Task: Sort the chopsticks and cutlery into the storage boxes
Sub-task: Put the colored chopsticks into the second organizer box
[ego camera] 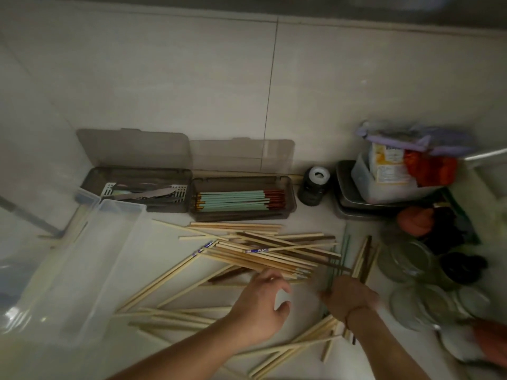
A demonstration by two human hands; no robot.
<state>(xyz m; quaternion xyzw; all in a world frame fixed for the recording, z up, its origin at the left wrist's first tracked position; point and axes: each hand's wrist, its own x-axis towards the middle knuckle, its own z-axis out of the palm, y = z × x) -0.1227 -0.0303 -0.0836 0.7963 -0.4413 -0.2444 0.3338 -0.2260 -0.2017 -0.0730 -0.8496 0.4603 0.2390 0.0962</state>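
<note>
Both hands are down among the chopsticks on the pale worktop (315, 223). The left hand (262, 305) hovers over the near edge of the loose pile of bamboo chopsticks (263, 253), fingers spread and loosely curved, thumb apart, nothing in its grasp. The right hand (348, 296) is blurred; its fingers curl down around a small bundle of green chopsticks (336, 259) and a dark one that stick out past the knuckles toward the wall.

The pile fans across the middle of the worktop: pale sticks lying crossways, some dark brown ones mixed in, a few with blue-and-white patterned bands. More pale sticks lie scattered near the forearms at the bottom.

Against the tiled wall stand two grey storage boxes side by side, lids tipped up. The left storage box (137, 192) holds metal cutlery (145, 194), a knife blade lying on top. The right storage box (242, 197) holds mint-green chopsticks with red ends (238, 201), laid neatly lengthwise.

A clear plastic bin (90, 259) sits on the left, touching the cutlery box's corner. To the right of the boxes there's a small dark jar with a white cap (314, 187), then stacked metal trays (356, 207) carrying a tub of packets. Glass jars (406, 259) crowd the right edge.
</note>
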